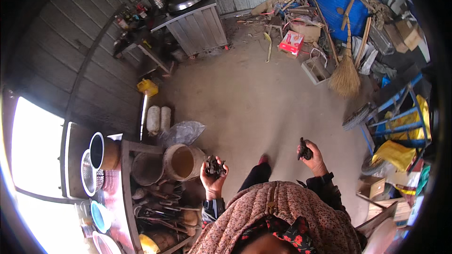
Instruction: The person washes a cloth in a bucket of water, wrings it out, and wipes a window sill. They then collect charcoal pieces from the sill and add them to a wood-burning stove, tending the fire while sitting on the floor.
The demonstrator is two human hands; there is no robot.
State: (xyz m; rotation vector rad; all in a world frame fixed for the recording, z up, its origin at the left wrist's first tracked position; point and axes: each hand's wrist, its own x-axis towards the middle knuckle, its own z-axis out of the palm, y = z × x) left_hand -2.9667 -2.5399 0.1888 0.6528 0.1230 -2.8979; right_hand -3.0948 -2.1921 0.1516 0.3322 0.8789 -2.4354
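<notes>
My left hand [214, 180] is raised palm up beside a large bucket [169, 164], its fingers curled around a clump of dark, shrivelled pieces [214, 168]; what they are cannot be told. Out to the right, over the concrete floor [240, 95], my right hand [315, 158] grips another dark clump [304, 150]. The two hands are well apart at about the same height. Below them shows my quilted, flowered vest [275, 197], and one foot in a reddish shoe [263, 159] is on the floor between them.
A wooden shelf [127, 183] with basins, a colander [90, 173] and stored sticks stands at left. Ahead are a stove with a metal lid [188, 0], a wood pile [300, 14] and a straw broom [346, 77]. A blue-framed cart [399, 113] stands at right. A clear plastic bag [185, 132] lies near the bucket.
</notes>
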